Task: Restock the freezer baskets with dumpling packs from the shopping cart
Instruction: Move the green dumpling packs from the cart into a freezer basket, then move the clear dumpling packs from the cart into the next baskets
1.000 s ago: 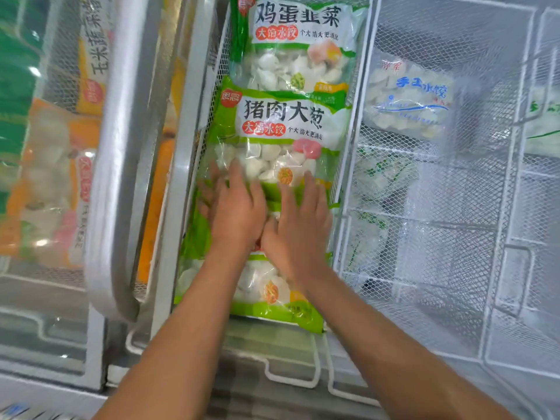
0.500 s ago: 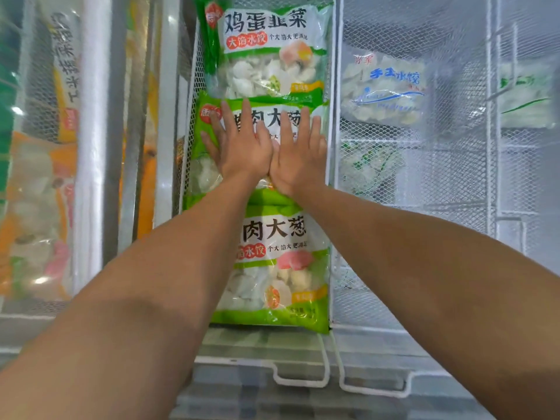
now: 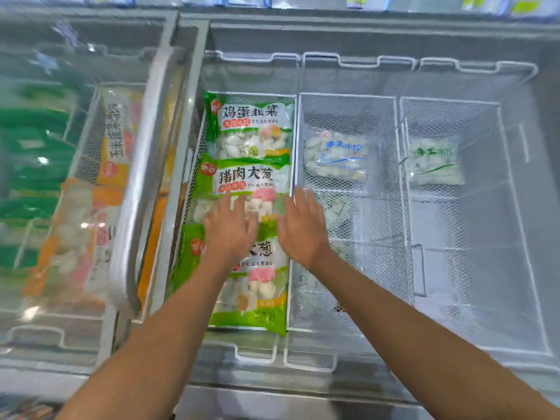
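Note:
Three green dumpling packs lie in a row in the left wire basket [image 3: 295,140] of the open freezer: a far pack [image 3: 251,128], a middle pack [image 3: 247,177] and a near pack [image 3: 257,298]. My left hand [image 3: 230,228] lies flat, fingers spread, over the seam between the middle and near packs. My right hand [image 3: 300,225] hovers open over the basket's right rim, fingers straight, apparently clear of the packs. Neither hand holds anything.
The middle basket [image 3: 397,177] holds a clear pack with blue print [image 3: 335,156] and the right basket [image 3: 500,207] a clear pack with green print [image 3: 435,162]. A slid-back glass lid [image 3: 136,192] on the left covers orange and green packs [image 3: 75,237].
Both hands have drawn back toward me from the middle pack and moved apart. The right hand has shifted right to the basket rim. The view has pulled back and up.

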